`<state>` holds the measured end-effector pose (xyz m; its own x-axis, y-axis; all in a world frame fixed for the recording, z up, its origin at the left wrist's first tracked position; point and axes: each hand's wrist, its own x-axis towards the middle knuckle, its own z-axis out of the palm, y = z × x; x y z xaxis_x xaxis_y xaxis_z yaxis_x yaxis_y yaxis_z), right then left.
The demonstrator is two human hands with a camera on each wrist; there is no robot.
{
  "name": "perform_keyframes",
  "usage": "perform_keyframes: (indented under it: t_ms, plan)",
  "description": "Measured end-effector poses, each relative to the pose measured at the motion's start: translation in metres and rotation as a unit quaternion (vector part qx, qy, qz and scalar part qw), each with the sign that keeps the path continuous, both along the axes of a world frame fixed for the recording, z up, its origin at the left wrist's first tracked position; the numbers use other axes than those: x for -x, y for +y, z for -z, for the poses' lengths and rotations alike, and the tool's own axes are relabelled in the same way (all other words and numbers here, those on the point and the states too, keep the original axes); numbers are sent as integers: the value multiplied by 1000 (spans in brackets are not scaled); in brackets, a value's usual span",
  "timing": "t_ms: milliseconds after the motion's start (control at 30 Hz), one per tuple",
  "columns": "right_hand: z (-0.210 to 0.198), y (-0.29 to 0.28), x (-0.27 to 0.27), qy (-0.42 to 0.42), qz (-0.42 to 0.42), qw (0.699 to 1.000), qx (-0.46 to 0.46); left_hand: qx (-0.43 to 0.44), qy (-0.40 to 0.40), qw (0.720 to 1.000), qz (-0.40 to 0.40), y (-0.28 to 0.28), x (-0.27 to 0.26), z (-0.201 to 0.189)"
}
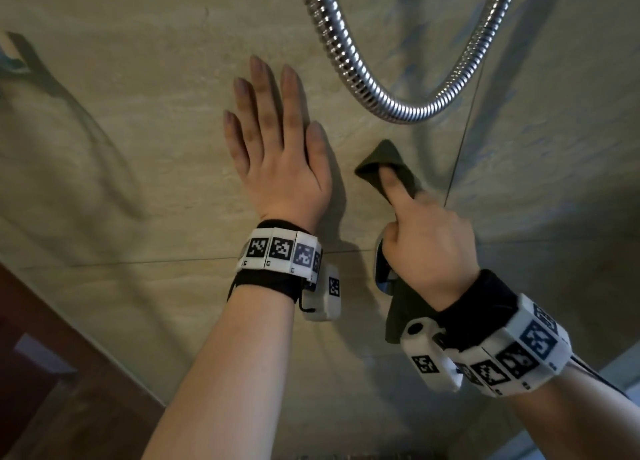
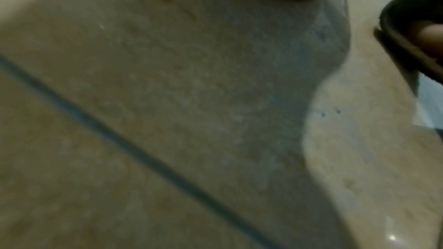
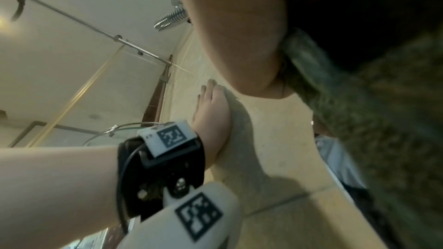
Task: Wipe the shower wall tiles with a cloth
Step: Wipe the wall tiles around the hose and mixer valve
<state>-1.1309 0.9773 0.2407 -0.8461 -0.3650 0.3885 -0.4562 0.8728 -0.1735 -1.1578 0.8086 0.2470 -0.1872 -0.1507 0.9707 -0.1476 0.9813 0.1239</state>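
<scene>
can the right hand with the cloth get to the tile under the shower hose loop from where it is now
Probably yes: the right hand presses the cloth on the wall tiles just below the shower hose, with bare tile between.

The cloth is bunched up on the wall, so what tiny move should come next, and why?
Probably slide the dark green cloth sideways along the tile wall. The right hand holds it, one finger pressing it to the tile, while the left hand rests flat beside it, apart.

You've got a chrome shower hose looping overhead. Glass enclosure panel with metal rail sits left. Dim, warm light.
</scene>
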Motion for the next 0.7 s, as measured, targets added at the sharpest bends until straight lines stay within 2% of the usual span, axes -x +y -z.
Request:
perform_keyframes:
  t_ms: [267,467,700]
  plan:
    - [-18,14,3,3,44,999,21,-14,-5,1000,-22,2,-1,2]
    - [-4,4,-6,-21,-10,999,-35,-9,0,1000,-22,3,-2,1]
    - [-25,26,14,-8,55,997,55,-16,1,1000,-26,3,-1,1]
